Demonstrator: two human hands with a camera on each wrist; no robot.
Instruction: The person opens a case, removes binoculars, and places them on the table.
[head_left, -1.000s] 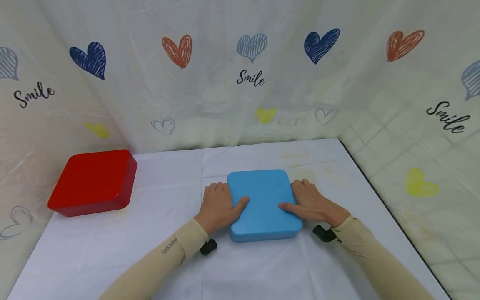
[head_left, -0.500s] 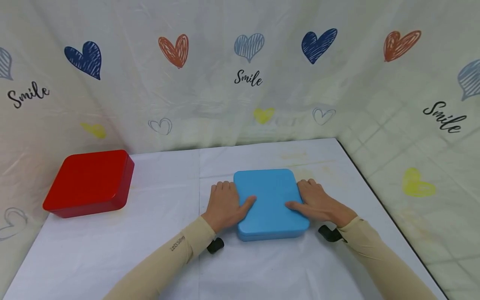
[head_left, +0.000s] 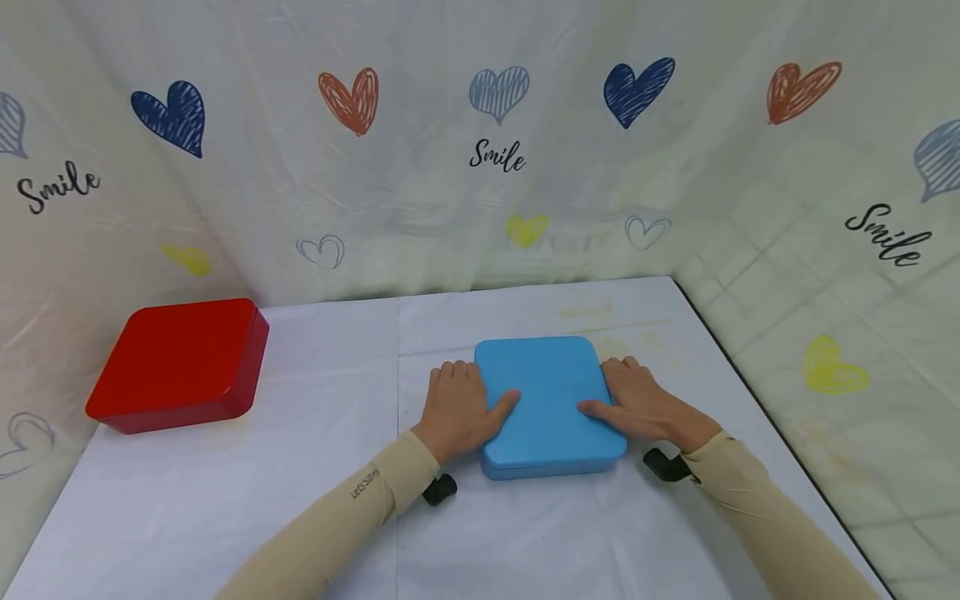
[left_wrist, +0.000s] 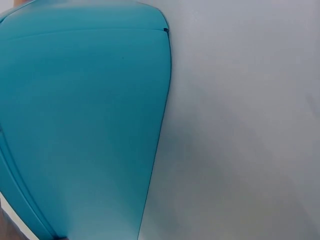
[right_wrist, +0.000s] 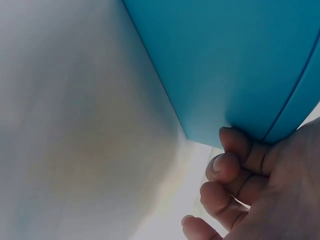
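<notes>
Case (head_left: 551, 375) in light blue, gripped from both sides, is at the right half of the tabletop (head_left: 517, 542), nearer its right edge; whether it is lifted I cannot tell. Left hand (head_left: 459, 410) pinches its left side, thumb on top; right hand (head_left: 643, 404) pinches the opposite side likewise. Red box (head_left: 176, 358) lies at the tabletop's far left corner

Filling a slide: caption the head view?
Left hand and right hand hold a blue box by its sides; red box at left.
</notes>
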